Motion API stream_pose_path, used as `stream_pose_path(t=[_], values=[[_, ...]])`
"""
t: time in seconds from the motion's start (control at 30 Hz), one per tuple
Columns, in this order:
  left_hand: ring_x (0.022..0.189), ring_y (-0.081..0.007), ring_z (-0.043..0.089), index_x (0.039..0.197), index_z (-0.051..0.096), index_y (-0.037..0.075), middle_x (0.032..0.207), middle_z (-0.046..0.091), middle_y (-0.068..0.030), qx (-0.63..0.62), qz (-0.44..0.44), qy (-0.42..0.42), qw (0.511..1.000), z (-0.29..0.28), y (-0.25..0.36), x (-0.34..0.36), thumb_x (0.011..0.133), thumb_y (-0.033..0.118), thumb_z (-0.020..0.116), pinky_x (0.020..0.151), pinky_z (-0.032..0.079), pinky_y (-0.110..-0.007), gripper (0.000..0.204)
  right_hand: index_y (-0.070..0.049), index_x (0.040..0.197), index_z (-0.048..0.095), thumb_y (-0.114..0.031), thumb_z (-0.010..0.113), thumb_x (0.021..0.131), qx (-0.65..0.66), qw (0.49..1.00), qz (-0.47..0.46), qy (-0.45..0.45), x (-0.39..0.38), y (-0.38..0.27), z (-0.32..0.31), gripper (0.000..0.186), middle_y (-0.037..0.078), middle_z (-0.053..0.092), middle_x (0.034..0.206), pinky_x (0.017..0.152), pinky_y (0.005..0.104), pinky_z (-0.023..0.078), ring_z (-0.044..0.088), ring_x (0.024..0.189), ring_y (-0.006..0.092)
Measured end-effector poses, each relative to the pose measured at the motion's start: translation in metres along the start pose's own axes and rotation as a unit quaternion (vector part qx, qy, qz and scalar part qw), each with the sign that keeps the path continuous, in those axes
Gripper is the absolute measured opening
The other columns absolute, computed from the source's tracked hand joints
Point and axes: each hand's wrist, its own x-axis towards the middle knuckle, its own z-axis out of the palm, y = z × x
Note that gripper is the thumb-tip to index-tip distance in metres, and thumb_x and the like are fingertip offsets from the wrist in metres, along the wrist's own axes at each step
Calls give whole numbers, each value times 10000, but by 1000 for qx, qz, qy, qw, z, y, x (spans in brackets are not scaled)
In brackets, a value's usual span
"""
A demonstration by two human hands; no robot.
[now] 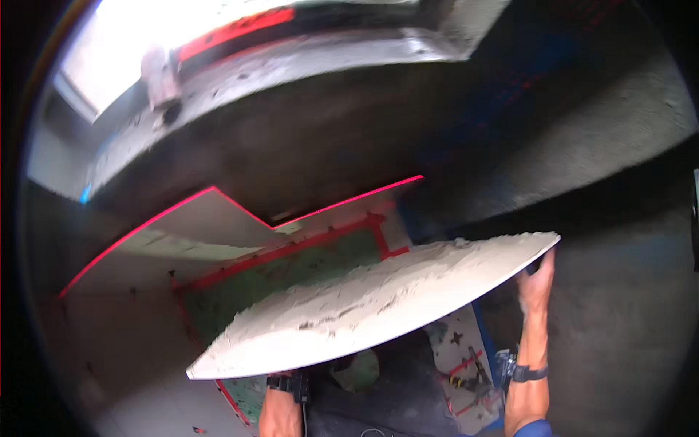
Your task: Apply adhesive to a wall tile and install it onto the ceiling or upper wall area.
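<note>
A large, thin, pale tile [328, 360] lies tilted across my front, its right end higher than its left. A thick, uneven layer of whitish-grey mortar [364, 291] covers its upper face. My right hand [536, 280] grips the tile's right end from beneath, fingers bent around the edge. My left forearm [280, 416], with a dark strap at the wrist, reaches under the near edge toward the left end. The tile hides my left hand, so its fingers do not show.
Beyond the tile is a green floor patch [291, 262] edged with red tape. A bright red laser line [349, 200] runs along the dark wall's base. Hand tools [477, 375] lie on a pale surface at lower right. A window opening [109, 54] is at upper left.
</note>
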Motion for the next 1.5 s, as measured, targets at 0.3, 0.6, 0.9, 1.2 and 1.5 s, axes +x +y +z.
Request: stream_pose_path(t=[0.3,0.6,0.9,1.2,1.5], values=[[1270,-320,445,1357,415,-2,1355,476,-162,-87,174,-48,980,22,73,42,810,471,654,1074,360,-485,761,-5,1278,465,-310,777,814,184,948,-209,152,100,50,76,637,106,607,1077,700,304,558,625,952,189],[1239,-284,435,1347,373,-4,1297,443,-136,176,297,-15,938,-6,70,41,833,484,590,1030,382,-446,741,9,1114,546,-489,720,837,148,960,-185,150,82,35,61,596,60,604,806,571,260,483,584,647,129],[802,-157,486,1137,544,165,970,535,2,38,245,-23,969,-1,69,67,964,481,470,911,370,-341,368,34,1053,581,-619,657,828,78,972,-189,118,98,54,57,695,65,610,815,606,293,494,590,675,142],[868,-124,456,1189,551,129,999,510,21,58,270,33,960,45,67,50,924,615,504,878,393,-307,555,43,1014,605,-657,628,825,60,977,-167,120,113,56,48,725,70,612,756,591,284,475,585,655,144],[854,-108,452,1213,523,98,1026,504,24,37,258,46,964,36,71,60,885,654,538,723,404,-284,646,41,949,609,-673,624,817,61,971,-183,139,105,33,59,727,73,600,690,559,271,451,564,599,147]])
